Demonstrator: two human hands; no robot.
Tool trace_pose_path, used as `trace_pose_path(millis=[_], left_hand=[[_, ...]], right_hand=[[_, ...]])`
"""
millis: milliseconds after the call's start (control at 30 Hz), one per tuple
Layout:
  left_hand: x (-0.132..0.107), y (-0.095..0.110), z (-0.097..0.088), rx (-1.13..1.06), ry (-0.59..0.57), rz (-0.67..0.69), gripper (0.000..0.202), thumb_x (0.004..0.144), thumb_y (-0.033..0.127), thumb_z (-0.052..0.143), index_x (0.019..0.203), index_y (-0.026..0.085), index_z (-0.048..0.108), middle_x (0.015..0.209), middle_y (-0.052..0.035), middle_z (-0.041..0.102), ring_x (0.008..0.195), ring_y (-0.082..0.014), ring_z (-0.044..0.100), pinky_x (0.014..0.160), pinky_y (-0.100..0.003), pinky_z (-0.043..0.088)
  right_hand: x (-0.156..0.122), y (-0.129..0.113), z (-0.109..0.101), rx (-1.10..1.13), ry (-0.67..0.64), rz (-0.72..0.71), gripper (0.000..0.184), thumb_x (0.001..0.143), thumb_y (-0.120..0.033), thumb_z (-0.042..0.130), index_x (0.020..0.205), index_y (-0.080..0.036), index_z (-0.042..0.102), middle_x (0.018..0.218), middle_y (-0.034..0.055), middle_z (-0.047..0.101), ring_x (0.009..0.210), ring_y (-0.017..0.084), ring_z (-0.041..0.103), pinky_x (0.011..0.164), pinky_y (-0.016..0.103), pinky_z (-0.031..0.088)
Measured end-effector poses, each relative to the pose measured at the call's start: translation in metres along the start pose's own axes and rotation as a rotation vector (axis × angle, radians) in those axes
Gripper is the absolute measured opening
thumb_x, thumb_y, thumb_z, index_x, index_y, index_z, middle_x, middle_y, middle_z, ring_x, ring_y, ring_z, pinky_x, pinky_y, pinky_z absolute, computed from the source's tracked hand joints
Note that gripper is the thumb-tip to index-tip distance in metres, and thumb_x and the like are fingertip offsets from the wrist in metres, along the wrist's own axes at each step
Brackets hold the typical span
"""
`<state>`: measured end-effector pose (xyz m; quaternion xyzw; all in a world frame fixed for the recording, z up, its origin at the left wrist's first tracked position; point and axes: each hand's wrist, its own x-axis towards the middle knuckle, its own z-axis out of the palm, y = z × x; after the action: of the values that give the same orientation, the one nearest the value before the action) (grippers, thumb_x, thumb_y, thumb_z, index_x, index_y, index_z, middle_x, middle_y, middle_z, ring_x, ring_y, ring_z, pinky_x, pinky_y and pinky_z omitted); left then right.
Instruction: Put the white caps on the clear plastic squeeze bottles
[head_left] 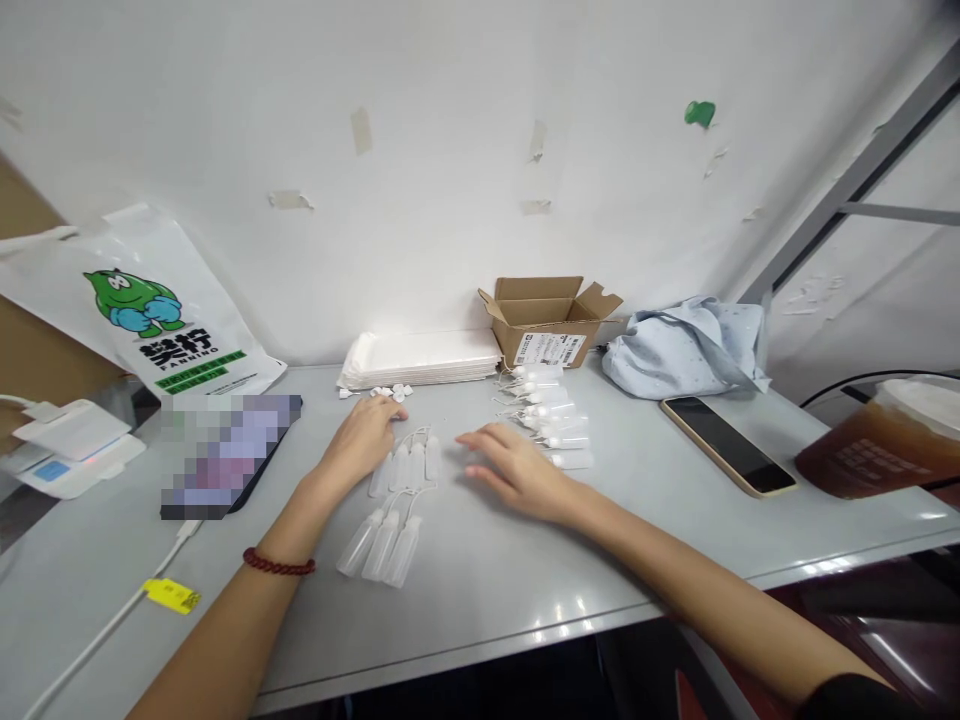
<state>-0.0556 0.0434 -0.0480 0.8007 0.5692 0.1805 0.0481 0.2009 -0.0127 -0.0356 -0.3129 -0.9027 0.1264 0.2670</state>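
Note:
My left hand (364, 437) rests low over the table, its fingertips beside a small heap of white caps (394, 392); whether it touches one is hard to see. My right hand (521, 472) is open, fingers apart, with nothing in it. Between the hands lies a group of small translucent plastic bottles (405, 468) with white cords. Nearer me are three more such bottles (384, 545), laid side by side with their cords pointing away. Behind my right hand, a row of several capped bottles (555, 412) lies with cords to the left.
A stack of white envelopes (427, 358) and an open cardboard box (547, 325) stand against the wall. On the right are a light blue cloth bag (686, 345), a phone (727, 447) and a drink cup (877, 440). A plugged-in phone (240, 455) and a white plastic bag (187, 300) occupy the left.

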Motion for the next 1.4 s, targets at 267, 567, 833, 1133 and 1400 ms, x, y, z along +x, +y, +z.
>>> trace_pose_path(millis=[267, 567, 833, 1133, 1400], left_hand=[[0.000, 0.002, 0.001, 0.003, -0.014, 0.011, 0.035, 0.077, 0.008, 0.037, 0.092, 0.015, 0.069, 0.105, -0.0115, 0.067, 0.104, -0.0267, 0.056, 0.093, -0.040, 0.043], [-0.004, 0.008, -0.003, -0.009, -0.015, 0.011, 0.035, 0.079, 0.010, 0.036, 0.093, 0.014, 0.068, 0.104, -0.0132, 0.066, 0.103, -0.0288, 0.056, 0.090, -0.042, 0.043], [-0.007, 0.029, -0.019, -0.187, 0.013, -0.057, 0.024, 0.081, 0.029, 0.043, 0.086, 0.019, 0.064, 0.091, -0.0076, 0.067, 0.089, -0.0257, 0.060, 0.079, -0.038, 0.046], [-0.008, 0.050, -0.031, -0.697, 0.030, -0.150, 0.020, 0.078, 0.039, 0.057, 0.082, 0.020, 0.054, 0.081, -0.0021, 0.065, 0.078, -0.0191, 0.061, 0.069, -0.032, 0.047], [-0.009, 0.057, -0.035, -0.921, -0.040, -0.262, 0.034, 0.076, 0.047, 0.059, 0.092, 0.017, 0.059, 0.075, -0.0058, 0.069, 0.074, -0.0209, 0.064, 0.065, -0.034, 0.050]], right_hand=[[0.008, -0.007, 0.022, -0.040, -0.138, -0.023, 0.044, 0.093, -0.044, 0.042, 0.129, -0.021, 0.052, 0.106, 0.0119, 0.054, 0.093, 0.021, 0.050, 0.087, 0.038, 0.042], [0.007, -0.005, 0.021, -0.057, -0.138, 0.027, 0.039, 0.094, -0.044, 0.041, 0.117, -0.018, 0.058, 0.094, 0.0097, 0.055, 0.086, 0.020, 0.049, 0.082, 0.034, 0.042], [0.007, 0.002, 0.023, -0.138, -0.102, 0.030, 0.029, 0.095, -0.024, 0.039, 0.108, -0.018, 0.063, 0.080, 0.0069, 0.054, 0.076, 0.018, 0.049, 0.074, 0.030, 0.042], [0.004, 0.012, 0.023, -0.051, 0.083, 0.054, 0.027, 0.091, -0.013, 0.041, 0.107, -0.017, 0.062, 0.092, 0.0102, 0.060, 0.085, 0.020, 0.053, 0.073, 0.030, 0.046], [0.002, 0.007, 0.016, 0.002, 0.292, 0.022, 0.022, 0.092, -0.013, 0.039, 0.104, -0.019, 0.058, 0.092, 0.0094, 0.060, 0.085, 0.019, 0.054, 0.075, 0.032, 0.047]])
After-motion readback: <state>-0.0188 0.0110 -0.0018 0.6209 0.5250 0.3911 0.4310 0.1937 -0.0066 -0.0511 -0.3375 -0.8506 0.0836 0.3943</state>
